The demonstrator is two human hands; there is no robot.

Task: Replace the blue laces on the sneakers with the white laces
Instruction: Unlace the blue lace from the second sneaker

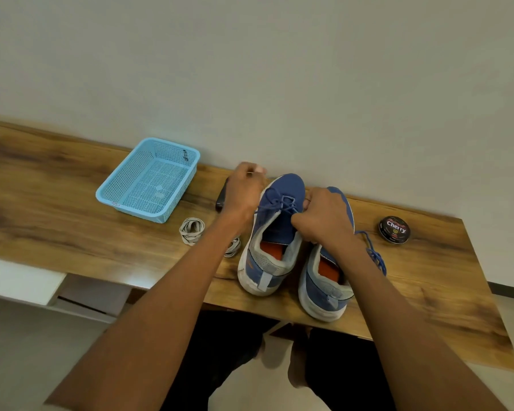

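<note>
Two blue sneakers stand side by side on the wooden table, heels toward me. The left sneaker [272, 232] still carries its blue lace [281, 203], tied over the tongue. My left hand [244, 188] is curled beside its toe and pinches a lace end. My right hand [324, 218] covers the front of the right sneaker [324, 289] and pinches the left sneaker's lace. A loose blue lace [374, 250] lies on the table by the right sneaker. One white lace bundle [192, 229] lies left of my forearm, another [232, 247] is partly hidden under it.
A light blue plastic basket [122, 200] sits at the back left. A round shoe polish tin [394, 229] rests at the right. A dark object [221, 197] lies behind my left hand. The table [57, 221] runs along a white wall.
</note>
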